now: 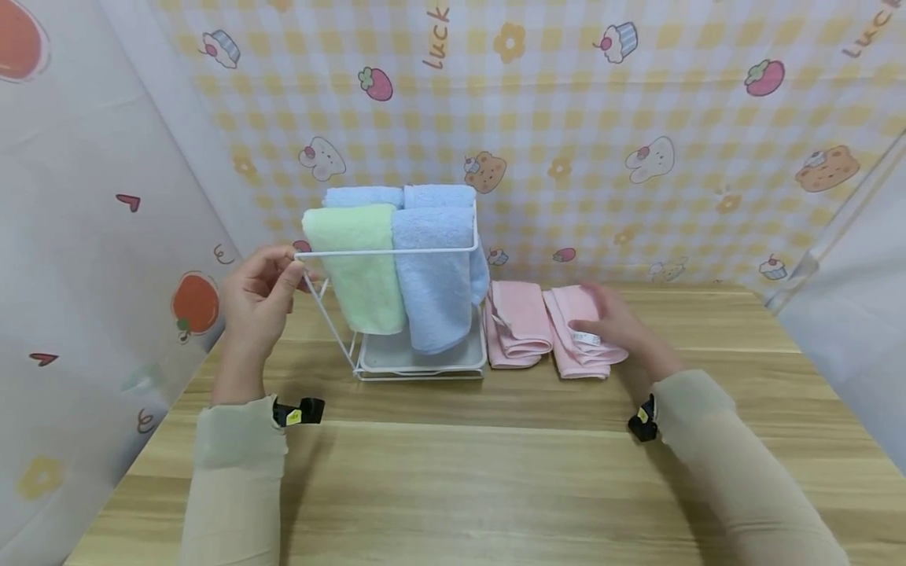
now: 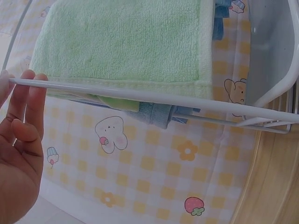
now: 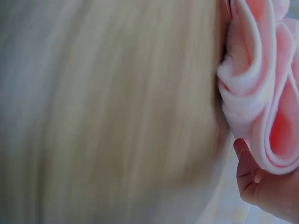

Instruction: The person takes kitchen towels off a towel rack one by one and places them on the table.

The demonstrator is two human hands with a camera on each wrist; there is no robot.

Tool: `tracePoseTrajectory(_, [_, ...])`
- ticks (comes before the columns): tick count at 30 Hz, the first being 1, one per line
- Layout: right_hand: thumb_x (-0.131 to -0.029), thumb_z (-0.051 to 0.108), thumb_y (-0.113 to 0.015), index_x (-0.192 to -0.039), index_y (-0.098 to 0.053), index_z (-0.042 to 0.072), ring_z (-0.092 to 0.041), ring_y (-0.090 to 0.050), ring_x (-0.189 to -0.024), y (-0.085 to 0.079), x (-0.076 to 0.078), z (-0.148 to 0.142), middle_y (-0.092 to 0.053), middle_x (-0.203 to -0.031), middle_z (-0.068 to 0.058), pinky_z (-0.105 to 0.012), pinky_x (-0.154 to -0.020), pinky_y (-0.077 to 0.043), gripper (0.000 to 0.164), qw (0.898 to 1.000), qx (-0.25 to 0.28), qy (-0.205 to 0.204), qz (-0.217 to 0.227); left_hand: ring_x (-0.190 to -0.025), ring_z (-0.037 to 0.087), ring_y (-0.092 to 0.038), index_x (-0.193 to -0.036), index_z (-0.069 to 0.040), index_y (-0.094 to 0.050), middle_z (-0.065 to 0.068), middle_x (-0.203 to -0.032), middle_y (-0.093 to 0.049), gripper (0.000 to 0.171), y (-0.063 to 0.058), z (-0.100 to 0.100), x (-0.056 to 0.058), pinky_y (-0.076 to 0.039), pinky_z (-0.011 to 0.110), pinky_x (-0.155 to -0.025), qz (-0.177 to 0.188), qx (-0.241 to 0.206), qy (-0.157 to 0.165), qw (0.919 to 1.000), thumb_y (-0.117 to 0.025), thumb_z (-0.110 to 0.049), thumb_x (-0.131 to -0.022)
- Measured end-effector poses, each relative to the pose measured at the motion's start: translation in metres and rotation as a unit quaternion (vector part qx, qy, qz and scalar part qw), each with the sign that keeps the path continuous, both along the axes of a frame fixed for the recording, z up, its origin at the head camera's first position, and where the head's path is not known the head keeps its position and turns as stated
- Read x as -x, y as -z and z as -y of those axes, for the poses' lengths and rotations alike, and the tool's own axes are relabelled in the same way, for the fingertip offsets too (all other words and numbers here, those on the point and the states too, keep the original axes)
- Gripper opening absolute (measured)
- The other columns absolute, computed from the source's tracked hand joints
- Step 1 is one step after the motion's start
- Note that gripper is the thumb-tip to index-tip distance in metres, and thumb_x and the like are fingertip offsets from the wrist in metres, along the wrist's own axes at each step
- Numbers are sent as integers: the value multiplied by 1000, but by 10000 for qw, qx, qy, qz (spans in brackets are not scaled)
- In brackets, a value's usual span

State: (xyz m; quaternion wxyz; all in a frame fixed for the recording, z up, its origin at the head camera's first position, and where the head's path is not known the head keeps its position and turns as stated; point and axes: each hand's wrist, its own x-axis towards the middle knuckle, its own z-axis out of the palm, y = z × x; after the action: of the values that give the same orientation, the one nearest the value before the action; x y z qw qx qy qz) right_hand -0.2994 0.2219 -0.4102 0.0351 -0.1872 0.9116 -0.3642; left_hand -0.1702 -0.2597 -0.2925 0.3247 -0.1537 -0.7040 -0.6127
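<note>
On the left, my left hand (image 1: 256, 303) pinches the top front corner of a white wire rack (image 1: 421, 376) between thumb and fingertips. In the left wrist view the same fingers meet around its thin white bar (image 2: 140, 94). A pale green towel (image 1: 361, 271) and several blue towels (image 1: 435, 275) hang folded over the rack's bars. Two folded pink towels lie right of the rack, the nearer one (image 1: 520, 318) beside it. My right hand (image 1: 623, 326), slightly blurred, is spread over the farther pink towel (image 1: 576, 358), thumb near its white label. The right wrist view shows pink cloth (image 3: 252, 88) by that hand.
A pale tray (image 1: 425, 358) forms the rack's base beneath the hanging towels. The wooden table (image 1: 481, 487) extends in front. A patterned yellow-check cloth (image 1: 552, 118) hangs behind, and a white printed cloth (image 1: 85, 259) closes the left side.
</note>
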Motion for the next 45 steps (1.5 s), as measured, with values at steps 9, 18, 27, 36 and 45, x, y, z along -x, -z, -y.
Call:
tracePoseTrajectory(9, [-90,16,-73,-150,-27,-11,-52,-20,-145,3,2,4,-25,-155,-35,-64,-121,-13,80,10000,23,14,14,-61,6,-65,-98,13,-63,-5,-74,-73,17,1,-2,1,-33,17,-43,48,12,-11,10000,-65,-5,-95])
tracePoseTrajectory(18, [-90,16,-73,-150,-24,-12,-55,-21,-143,1,5,5,-25,-154,-38,-64,-120,-14,83,9996,-101,225,118,-61,6,-64,-98,12,-64,-5,-73,-74,16,-1,-2,3,-31,18,-42,-127,21,70,9999,-65,-3,-95])
tracePoseTrajectory(27, [-94,21,-68,-151,-25,-8,-54,-20,-144,-10,-5,8,-25,-155,-37,-67,-119,-13,77,9986,-98,495,183,-62,6,-65,-99,16,-60,-6,-74,-73,17,1,-3,2,-34,17,-44,-39,-35,125,9999,-63,0,-95])
tracePoseTrajectory(36, [-97,20,-60,-149,-35,-6,-52,-33,-139,-30,-15,18,-35,-153,-32,-65,-115,-28,63,9956,728,398,-446,-63,3,-65,-98,4,-68,-10,-75,-73,11,4,-1,0,-38,16,-46,-29,129,-146,9998,-65,-6,-96])
tracePoseTrajectory(45, [-97,10,-63,-145,-44,1,-43,-39,-138,-66,-27,48,-44,-149,-24,-62,-113,-33,52,9878,1274,-25,-891,-67,1,-61,-105,14,-62,-15,-82,-73,16,7,-2,-4,-44,13,-52,-117,597,-577,9965,-64,3,-93])
